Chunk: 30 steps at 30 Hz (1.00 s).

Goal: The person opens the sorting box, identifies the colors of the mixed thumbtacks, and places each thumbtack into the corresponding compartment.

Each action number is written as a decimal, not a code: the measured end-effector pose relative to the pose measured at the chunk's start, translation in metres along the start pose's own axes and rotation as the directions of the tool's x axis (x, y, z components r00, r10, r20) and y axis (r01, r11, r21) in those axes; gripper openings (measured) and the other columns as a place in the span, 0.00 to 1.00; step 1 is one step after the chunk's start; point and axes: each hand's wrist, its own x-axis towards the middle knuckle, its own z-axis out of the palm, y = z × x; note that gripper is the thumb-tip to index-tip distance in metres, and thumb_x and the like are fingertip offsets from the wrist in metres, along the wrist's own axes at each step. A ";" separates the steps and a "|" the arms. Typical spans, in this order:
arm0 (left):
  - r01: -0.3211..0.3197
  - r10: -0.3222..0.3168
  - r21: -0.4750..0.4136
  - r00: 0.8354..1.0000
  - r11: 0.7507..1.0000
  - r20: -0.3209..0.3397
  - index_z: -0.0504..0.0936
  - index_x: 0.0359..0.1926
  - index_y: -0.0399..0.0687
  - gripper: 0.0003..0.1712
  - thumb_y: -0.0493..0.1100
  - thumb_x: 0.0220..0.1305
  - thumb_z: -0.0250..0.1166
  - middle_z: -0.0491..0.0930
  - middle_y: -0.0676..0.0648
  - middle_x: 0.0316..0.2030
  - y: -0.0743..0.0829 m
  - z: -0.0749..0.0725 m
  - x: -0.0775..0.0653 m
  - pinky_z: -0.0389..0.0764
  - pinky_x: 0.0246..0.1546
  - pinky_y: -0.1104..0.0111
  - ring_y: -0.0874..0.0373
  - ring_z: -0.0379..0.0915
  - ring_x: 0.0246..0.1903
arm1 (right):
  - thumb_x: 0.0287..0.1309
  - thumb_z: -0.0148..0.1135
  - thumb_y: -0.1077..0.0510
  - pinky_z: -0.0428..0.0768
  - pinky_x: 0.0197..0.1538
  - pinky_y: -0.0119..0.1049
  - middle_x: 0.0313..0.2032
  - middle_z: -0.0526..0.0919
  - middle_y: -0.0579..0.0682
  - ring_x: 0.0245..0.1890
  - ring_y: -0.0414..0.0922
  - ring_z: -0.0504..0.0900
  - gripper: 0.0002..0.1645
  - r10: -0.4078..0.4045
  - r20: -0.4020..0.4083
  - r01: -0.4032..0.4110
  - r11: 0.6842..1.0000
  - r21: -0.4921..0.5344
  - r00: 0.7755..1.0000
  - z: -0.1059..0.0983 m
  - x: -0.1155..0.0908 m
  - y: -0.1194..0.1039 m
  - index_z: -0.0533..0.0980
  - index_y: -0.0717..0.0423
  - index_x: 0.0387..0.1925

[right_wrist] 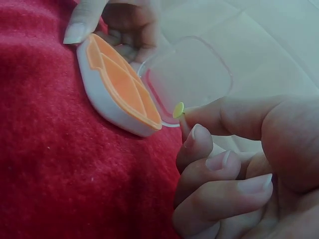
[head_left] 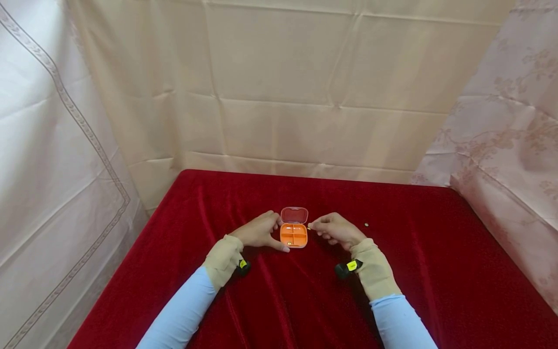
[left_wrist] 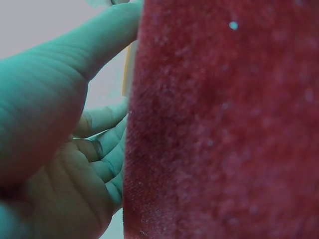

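An orange and white pill box (head_left: 300, 241) with several compartments lies on the red cloth, its clear lid (head_left: 294, 214) swung up at the far side. My left hand (head_left: 258, 230) holds the box by its left side, thumb at the near corner and fingers toward the back. Between the thumb and forefinger of my right hand (head_left: 339, 230) is a yellow thumbtack (right_wrist: 178, 109), its flat round head showing, just right of the box. A small object (head_left: 289, 243) sits in the near left compartment.
Another small pale round piece (head_left: 366, 224) lies on the cloth to the right of my right hand. Red velvet cloth (head_left: 414, 271) covers the table, with some folds. A beige curtain (head_left: 279, 87) hangs behind its far edge, with pale curtains on both sides.
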 end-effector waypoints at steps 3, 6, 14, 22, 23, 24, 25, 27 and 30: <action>0.002 -0.002 0.000 1.000 1.000 0.002 0.78 0.51 0.41 0.37 0.57 0.50 0.83 0.72 0.49 0.41 0.000 0.000 0.000 0.74 0.44 0.66 0.58 0.68 0.41 | 0.71 0.62 0.57 0.62 0.22 0.30 0.22 0.70 0.45 0.20 0.38 0.63 0.16 -0.001 0.000 0.001 1.000 -0.002 1.000 0.002 0.001 0.001 0.80 0.71 0.42; 0.002 -0.002 0.004 1.000 1.000 0.004 0.78 0.51 0.41 0.37 0.58 0.50 0.83 0.73 0.49 0.41 0.000 -0.001 0.001 0.74 0.44 0.67 0.58 0.68 0.41 | 0.71 0.62 0.57 0.62 0.22 0.29 0.22 0.70 0.45 0.20 0.38 0.63 0.16 -0.006 0.002 0.007 1.000 -0.009 1.000 0.003 0.001 0.000 0.80 0.71 0.42; 0.003 -0.003 0.004 1.000 1.000 0.001 0.78 0.51 0.41 0.37 0.58 0.50 0.83 0.72 0.50 0.41 0.001 -0.001 0.000 0.74 0.43 0.67 0.58 0.68 0.40 | 0.72 0.61 0.56 0.63 0.21 0.29 0.22 0.70 0.44 0.20 0.37 0.63 0.15 -0.010 -0.003 0.010 1.000 -0.017 1.000 0.009 0.003 0.000 0.82 0.67 0.45; 0.017 -0.017 0.005 1.000 1.000 0.007 0.78 0.52 0.40 0.38 0.59 0.50 0.83 0.72 0.50 0.42 0.001 0.000 0.000 0.74 0.44 0.66 0.58 0.68 0.41 | 0.70 0.63 0.56 0.63 0.21 0.30 0.22 0.70 0.44 0.19 0.37 0.63 0.13 -0.007 -0.018 0.007 1.000 -0.023 1.000 0.014 0.005 0.002 0.81 0.66 0.39; 0.019 -0.019 0.004 1.000 1.000 0.009 0.78 0.52 0.40 0.38 0.59 0.50 0.83 0.72 0.50 0.42 0.001 -0.001 0.000 0.74 0.44 0.66 0.59 0.68 0.41 | 0.70 0.63 0.56 0.63 0.21 0.30 0.22 0.70 0.44 0.19 0.38 0.63 0.13 -0.007 -0.019 0.006 1.000 -0.026 1.000 0.015 0.005 0.002 0.81 0.66 0.38; 0.020 -0.020 0.004 1.000 1.000 0.012 0.78 0.52 0.40 0.38 0.59 0.50 0.82 0.72 0.49 0.42 0.001 -0.001 0.000 0.74 0.45 0.66 0.58 0.68 0.41 | 0.70 0.63 0.56 0.63 0.21 0.30 0.22 0.70 0.44 0.19 0.38 0.63 0.13 -0.003 -0.023 0.003 1.000 -0.029 1.000 0.015 0.005 0.002 0.81 0.65 0.38; 0.021 -0.021 0.004 1.000 1.000 0.013 0.78 0.53 0.40 0.38 0.59 0.50 0.82 0.72 0.49 0.42 0.001 -0.001 0.000 0.74 0.45 0.66 0.58 0.68 0.41 | 0.70 0.63 0.56 0.63 0.21 0.30 0.22 0.70 0.44 0.19 0.38 0.63 0.13 0.002 -0.027 -0.003 1.000 -0.030 1.000 0.016 0.005 0.002 0.81 0.65 0.38; 0.022 -0.022 0.009 1.000 1.000 0.014 0.78 0.53 0.40 0.38 0.59 0.50 0.82 0.72 0.49 0.43 0.001 -0.001 0.000 0.74 0.45 0.66 0.59 0.68 0.41 | 0.71 0.63 0.57 0.63 0.21 0.30 0.22 0.70 0.44 0.19 0.38 0.63 0.12 0.007 -0.034 -0.008 0.999 -0.033 0.999 0.017 0.005 0.002 0.82 0.64 0.39; 0.022 -0.022 0.018 1.000 1.000 0.016 0.78 0.53 0.40 0.38 0.59 0.50 0.82 0.72 0.50 0.42 0.001 -0.001 0.000 0.74 0.44 0.67 0.59 0.68 0.41 | 0.71 0.62 0.57 0.62 0.21 0.29 0.22 0.70 0.44 0.19 0.37 0.63 0.12 0.009 -0.042 -0.010 0.999 -0.034 0.999 0.019 0.006 0.001 0.82 0.64 0.40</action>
